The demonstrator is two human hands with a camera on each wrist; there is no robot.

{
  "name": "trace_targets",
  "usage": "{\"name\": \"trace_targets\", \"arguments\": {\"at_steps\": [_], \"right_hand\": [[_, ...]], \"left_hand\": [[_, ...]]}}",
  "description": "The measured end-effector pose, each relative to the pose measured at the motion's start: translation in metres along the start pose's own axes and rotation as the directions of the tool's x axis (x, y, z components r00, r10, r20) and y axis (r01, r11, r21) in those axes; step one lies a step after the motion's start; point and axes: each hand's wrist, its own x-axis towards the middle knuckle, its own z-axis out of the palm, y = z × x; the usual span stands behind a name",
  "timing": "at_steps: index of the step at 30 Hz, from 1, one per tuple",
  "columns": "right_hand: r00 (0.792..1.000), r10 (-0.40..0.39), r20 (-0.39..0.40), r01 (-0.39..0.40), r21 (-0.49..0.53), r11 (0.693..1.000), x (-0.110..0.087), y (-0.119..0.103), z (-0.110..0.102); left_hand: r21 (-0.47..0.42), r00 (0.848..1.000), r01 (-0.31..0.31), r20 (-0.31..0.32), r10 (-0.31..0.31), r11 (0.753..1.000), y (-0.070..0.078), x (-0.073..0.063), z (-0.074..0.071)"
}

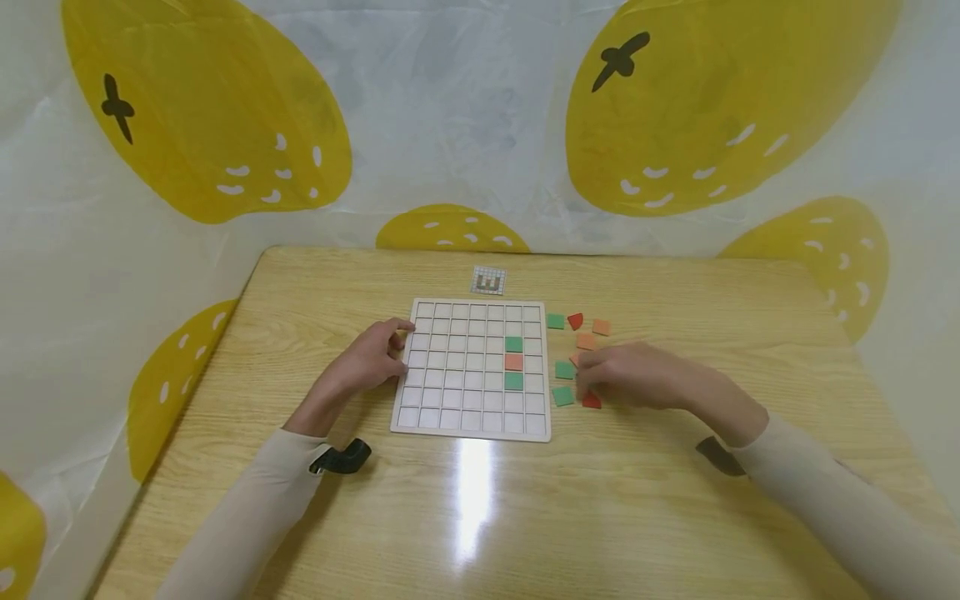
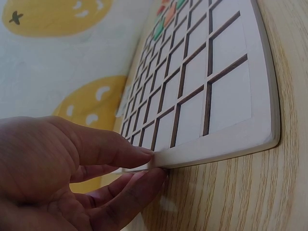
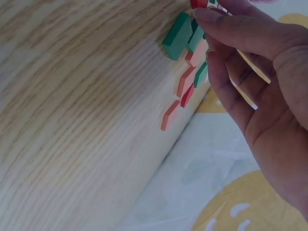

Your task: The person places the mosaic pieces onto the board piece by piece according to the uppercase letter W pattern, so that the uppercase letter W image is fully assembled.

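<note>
A white grid board (image 1: pixel 471 436) lies on the table, with two green squares (image 1: pixel 513 343) and an orange square (image 1: pixel 513 362) in one column at its right. My left hand (image 1: pixel 369 354) is at the board's left edge; in the left wrist view the thumb (image 2: pixel 139 155) rests on the rim and another finger touches the side. Over the loose pieces right of the board, my right hand (image 1: pixel 637 375) bends its fingers down. A red piece (image 1: pixel 592 401) and a green square (image 1: pixel 564 370) lie close to its fingertips. I cannot tell whether it pinches a piece.
A small card (image 1: pixel 488 281) with a dark pattern on a grid lies behind the board. More loose pieces sit beyond the right hand, including a red wedge (image 1: pixel 575 321) and an orange square (image 1: pixel 602 327). A lemon-print sheet (image 1: pixel 457 125) borders the wooden table (image 1: pixel 420 517).
</note>
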Motion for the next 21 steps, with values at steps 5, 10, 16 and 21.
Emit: {"name": "trace_targets", "arguments": {"at_steps": [5,10,16,21], "right_hand": [[1.0,0.001,0.021,-0.001,0.002,1.0,-0.001,-0.0006,0.001],[0.999,-0.021,0.024,0.021,0.015,1.0,-0.001,-0.0015,0.0024],[0.999,-0.027,0.021,0.027,0.008,1.0,-0.0004,0.0002,0.0062],[1.0,-0.013,-0.001,0.013,-0.016,1.0,0.0009,0.0009,0.0091]], "left_hand": [[0.001,1.0,-0.003,0.0,0.003,1.0,0.0007,-0.0006,0.0],[0.005,1.0,-0.006,-0.003,0.006,1.0,0.0006,-0.0001,0.0007],[0.01,1.0,0.002,-0.005,-0.002,1.0,0.001,0.0006,0.0023],[0.016,1.0,-0.012,-0.003,0.012,1.0,0.0013,0.0009,0.002]]}}
